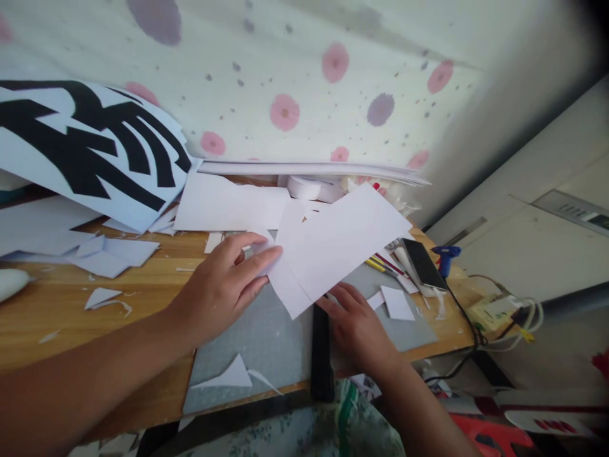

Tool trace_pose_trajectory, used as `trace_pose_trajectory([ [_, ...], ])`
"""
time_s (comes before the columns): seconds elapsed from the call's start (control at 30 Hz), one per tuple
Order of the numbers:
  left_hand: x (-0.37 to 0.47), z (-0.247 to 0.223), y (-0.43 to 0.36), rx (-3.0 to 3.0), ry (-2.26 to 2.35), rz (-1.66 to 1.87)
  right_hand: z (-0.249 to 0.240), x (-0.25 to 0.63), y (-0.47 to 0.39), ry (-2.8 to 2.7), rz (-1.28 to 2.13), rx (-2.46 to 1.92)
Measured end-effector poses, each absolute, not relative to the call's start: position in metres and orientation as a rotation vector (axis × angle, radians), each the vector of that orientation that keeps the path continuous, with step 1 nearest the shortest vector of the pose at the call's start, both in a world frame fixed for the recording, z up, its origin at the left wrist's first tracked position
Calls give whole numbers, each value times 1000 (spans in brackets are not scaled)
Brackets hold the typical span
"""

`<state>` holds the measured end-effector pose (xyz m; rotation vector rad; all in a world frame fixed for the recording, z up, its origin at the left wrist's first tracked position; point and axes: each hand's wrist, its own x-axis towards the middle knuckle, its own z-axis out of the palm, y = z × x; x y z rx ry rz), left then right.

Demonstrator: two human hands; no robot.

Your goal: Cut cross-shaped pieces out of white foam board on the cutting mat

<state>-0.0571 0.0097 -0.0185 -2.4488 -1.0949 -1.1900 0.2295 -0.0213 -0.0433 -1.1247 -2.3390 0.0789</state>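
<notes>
My left hand (233, 285) pinches the left end of a sheet of white paper (342, 247) between thumb and fingers. The paper is held tilted above a grey gridded cutting mat (257, 343), and a thin line runs near its lower-left edge. My right hand (356, 327) is below the paper's lower edge, its fingers bent against the upper part of a long black bar (322, 362). The bar lies across the mat towards the front edge; its far end is hidden by the paper. White paper scraps (233, 374) lie on the mat.
A white sheet with black shapes (109, 143) leans at the left. White sheets (228, 203) and a tape roll (311, 188) stand behind. At right are pencils (380, 263), a black phone (423, 261), a blue glue gun (446, 257) and a power strip with cables (495, 314).
</notes>
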Motion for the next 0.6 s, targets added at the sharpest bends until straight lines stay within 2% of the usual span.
trace_pose_trajectory([
  [0.17, -54, -20, 5, -2504, -1065, -1246, -22, 203, -34, -1829, 958, -863],
  [0.23, -52, -20, 4, -2524, -1033, -1250, -18, 188, -37, -1674, 1205, -812],
  [0.6, -49, -17, 1, -2514, -982, -1236, -15, 159, -44, -1212, 1445, -778],
])
